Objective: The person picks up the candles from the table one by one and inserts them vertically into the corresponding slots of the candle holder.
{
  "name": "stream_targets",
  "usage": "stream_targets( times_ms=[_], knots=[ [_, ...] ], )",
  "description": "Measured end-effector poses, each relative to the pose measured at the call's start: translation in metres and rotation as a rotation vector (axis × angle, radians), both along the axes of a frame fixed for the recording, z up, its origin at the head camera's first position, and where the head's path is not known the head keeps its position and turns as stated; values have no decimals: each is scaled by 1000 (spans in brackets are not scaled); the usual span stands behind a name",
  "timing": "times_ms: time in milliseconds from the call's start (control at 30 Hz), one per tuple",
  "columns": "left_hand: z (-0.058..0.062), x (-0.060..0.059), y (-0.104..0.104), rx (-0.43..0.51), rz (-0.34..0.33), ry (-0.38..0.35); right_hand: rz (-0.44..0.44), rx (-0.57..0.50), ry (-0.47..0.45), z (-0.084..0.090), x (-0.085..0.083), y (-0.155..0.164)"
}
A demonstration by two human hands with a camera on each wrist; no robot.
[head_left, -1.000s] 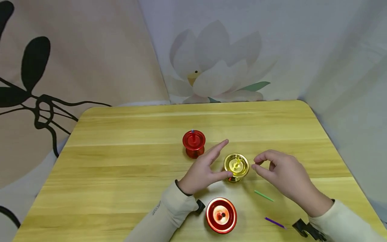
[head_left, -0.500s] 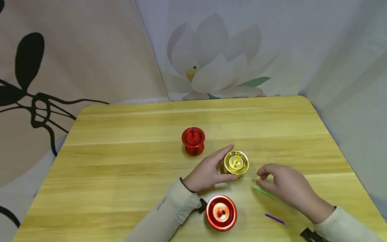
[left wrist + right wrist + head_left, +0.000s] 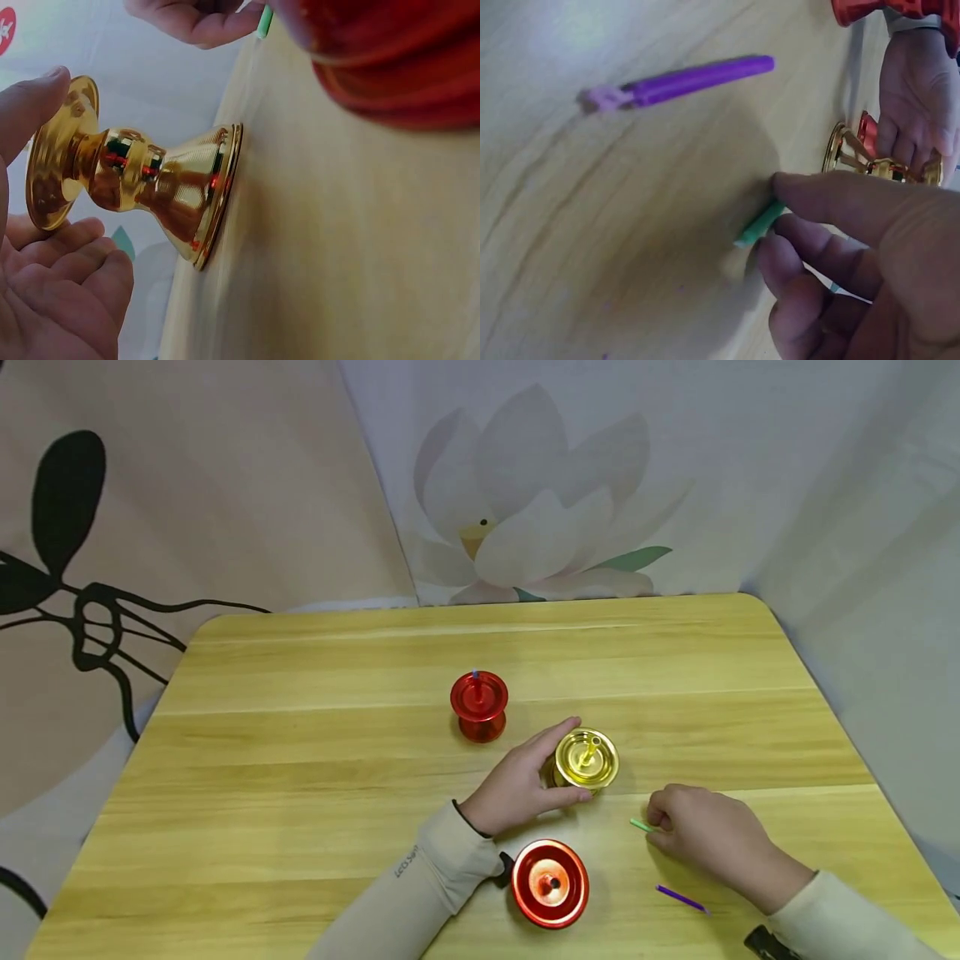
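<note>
A gold spool (image 3: 587, 758) stands on the wooden table (image 3: 300, 760) with a short yellow stick upright in its centre. My left hand (image 3: 521, 781) curls round the spool's left side; in the left wrist view the thumb (image 3: 30, 105) lies on the spool's (image 3: 127, 172) top rim and the fingers cup its waist. My right hand (image 3: 701, 837) is down on the table right of the spool, its fingertips (image 3: 832, 206) pinching a green stick (image 3: 759, 223) that lies flat. Only the stick's tip (image 3: 640, 824) shows in the head view.
A purple stick (image 3: 681, 900) lies near the front right edge, close to my right wrist. One red spool (image 3: 550, 882) stands by my left sleeve. Another red spool (image 3: 478, 703), with a stick in it, stands farther back. Patterned fabric hangs behind the table.
My left hand has closed round the gold spool. My right hand has dropped from beside the spool's rim to the green stick on the table and taken hold of it.
</note>
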State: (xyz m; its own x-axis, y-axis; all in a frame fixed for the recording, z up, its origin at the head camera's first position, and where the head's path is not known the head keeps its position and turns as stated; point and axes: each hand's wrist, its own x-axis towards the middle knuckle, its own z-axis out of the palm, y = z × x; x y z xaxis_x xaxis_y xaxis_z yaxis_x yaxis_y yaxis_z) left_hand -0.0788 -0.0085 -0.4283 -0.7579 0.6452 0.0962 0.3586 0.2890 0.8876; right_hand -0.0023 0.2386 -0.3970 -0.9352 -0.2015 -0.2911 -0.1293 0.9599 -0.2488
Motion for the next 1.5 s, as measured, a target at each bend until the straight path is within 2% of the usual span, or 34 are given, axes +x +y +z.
stream_targets(
  times_ms=[167, 367, 567, 833, 1100, 1500],
  knots=[
    [0, 0, 0, -4, 8, 2, 14, -9, 59, -3, 1, 0],
    [-1, 0, 0, -4, 12, 4, -12, -23, 63, -1, 3, -2],
    [0, 1, 0, -2, 22, -7, -39, -97, 100, 4, 1, -3],
    [-1, 1, 0, -14, 28, -10, 4, -193, 223, 9, -2, -5],
    [-3, 2, 0, -19, 27, 2, -7, -249, 311, 16, 0, -5],
    [-3, 1, 0, -18, 22, 13, 16, -376, 546, 25, -2, -10]
  ],
)
